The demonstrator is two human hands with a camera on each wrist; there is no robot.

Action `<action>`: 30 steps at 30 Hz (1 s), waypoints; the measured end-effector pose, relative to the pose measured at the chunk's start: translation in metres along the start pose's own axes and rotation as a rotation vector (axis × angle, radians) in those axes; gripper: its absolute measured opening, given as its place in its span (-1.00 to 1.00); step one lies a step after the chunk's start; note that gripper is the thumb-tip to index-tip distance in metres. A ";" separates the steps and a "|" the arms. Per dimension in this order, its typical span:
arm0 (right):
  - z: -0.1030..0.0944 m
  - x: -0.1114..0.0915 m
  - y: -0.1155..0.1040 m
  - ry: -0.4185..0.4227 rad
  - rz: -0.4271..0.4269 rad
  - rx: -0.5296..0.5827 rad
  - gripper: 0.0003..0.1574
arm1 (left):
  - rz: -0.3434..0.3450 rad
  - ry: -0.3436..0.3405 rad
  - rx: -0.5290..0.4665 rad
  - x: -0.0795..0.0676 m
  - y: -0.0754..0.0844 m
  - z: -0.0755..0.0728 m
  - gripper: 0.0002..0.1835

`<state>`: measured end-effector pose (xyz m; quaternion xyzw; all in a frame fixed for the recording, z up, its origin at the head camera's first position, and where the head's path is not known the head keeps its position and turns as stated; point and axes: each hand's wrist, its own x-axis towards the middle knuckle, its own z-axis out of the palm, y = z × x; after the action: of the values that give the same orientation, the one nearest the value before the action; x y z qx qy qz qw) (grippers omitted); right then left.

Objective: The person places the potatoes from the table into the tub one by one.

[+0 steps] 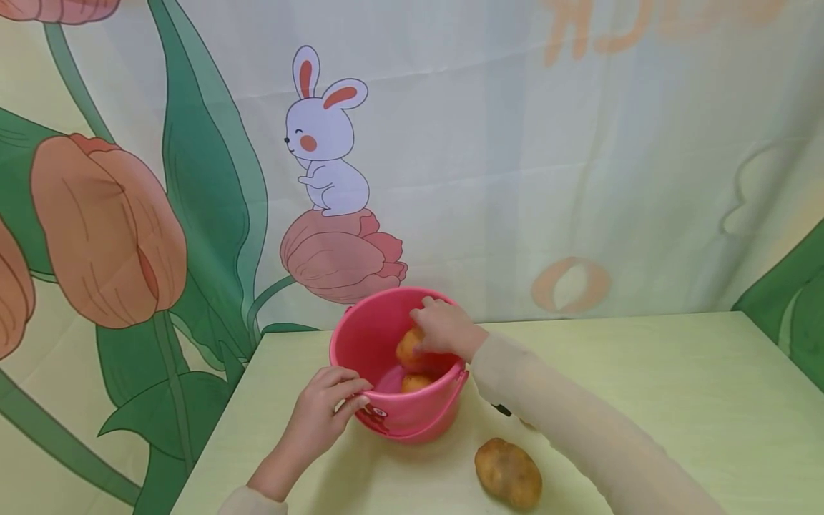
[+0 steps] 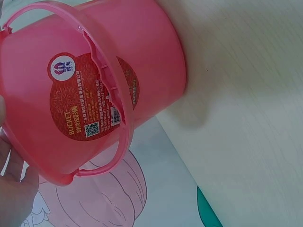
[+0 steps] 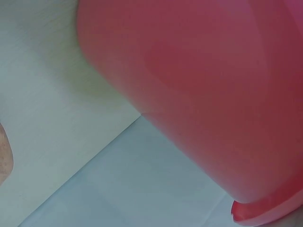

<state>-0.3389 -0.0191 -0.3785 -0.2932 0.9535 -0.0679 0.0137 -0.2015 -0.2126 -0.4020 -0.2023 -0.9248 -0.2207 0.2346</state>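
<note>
A pink plastic bucket [image 1: 412, 411] stands upright on the table, its handle hanging down at the front. My left hand [image 1: 325, 404] grips the bucket's near-left rim, thumb outside and fingers over the edge. The left wrist view shows the bucket's red label [image 2: 78, 97] and part of the left hand [image 2: 16, 194]. My right hand [image 1: 447, 330] reaches into the bucket's mouth and holds a potato [image 1: 408, 348] there. Below it, another potato [image 1: 417, 382] lies inside. In the right wrist view the bucket's side [image 3: 189, 85] fills much of the picture, and the hand's fingers are hidden.
A brown potato [image 1: 508, 473] lies on the pale table [image 1: 644, 386], right of the bucket. Beside the right sleeve [image 1: 566, 408] a small black object [image 1: 501, 410] shows partly. Behind the table hangs a printed cloth [image 1: 463, 179] with a rabbit and tulips.
</note>
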 end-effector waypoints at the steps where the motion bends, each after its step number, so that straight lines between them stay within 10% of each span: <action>1: 0.000 0.000 0.000 0.002 -0.001 0.003 -0.32 | -0.003 -0.003 0.000 0.000 0.000 0.000 -0.78; 30: -0.020 -0.023 0.009 -0.021 -0.066 0.161 -0.34 | 0.030 0.020 0.005 0.002 0.000 0.003 -0.79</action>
<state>-0.3266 0.0033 -0.3604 -0.3231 0.9346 -0.1418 0.0448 -0.2041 -0.2112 -0.4034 -0.2133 -0.9199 -0.2169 0.2475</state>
